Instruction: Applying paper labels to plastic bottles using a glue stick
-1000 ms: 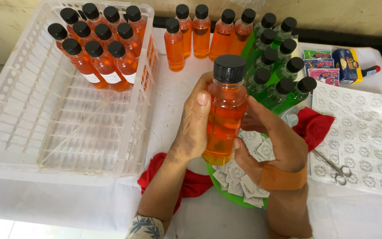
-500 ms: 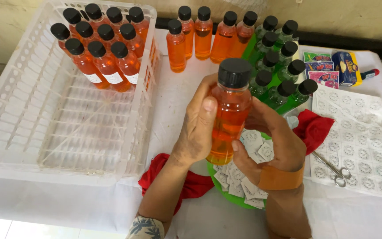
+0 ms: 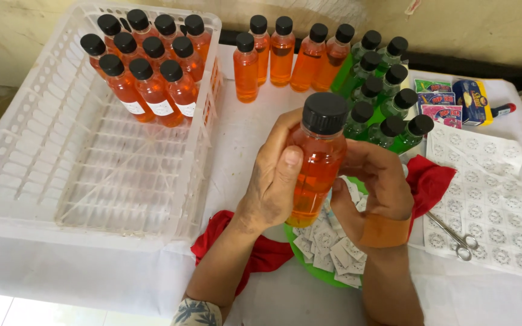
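White cloth covers the counter (image 3: 261, 127) under our hands. We hold an orange bottle (image 3: 315, 169) with a black cap upright above the counter's near edge, left hand (image 3: 276, 181) wrapped round it with the thumb pressed on its front, right hand (image 3: 373, 184) closed on its other side. Below it sits a green dish (image 3: 309, 265) of cut labels. Toward the left edge stands a white crate (image 3: 61, 163) with orange bottles in its far corner. Green bottles (image 3: 382, 90) line the far edge; scissors (image 3: 454, 235) lie on a label sheet (image 3: 484, 199) by the right edge.

White-clothed table (image 3: 255, 130) — crate (image 3: 43, 175), bottles (image 3: 285, 51), scissors (image 3: 454, 235), sticker sheets (image 3: 484, 193).
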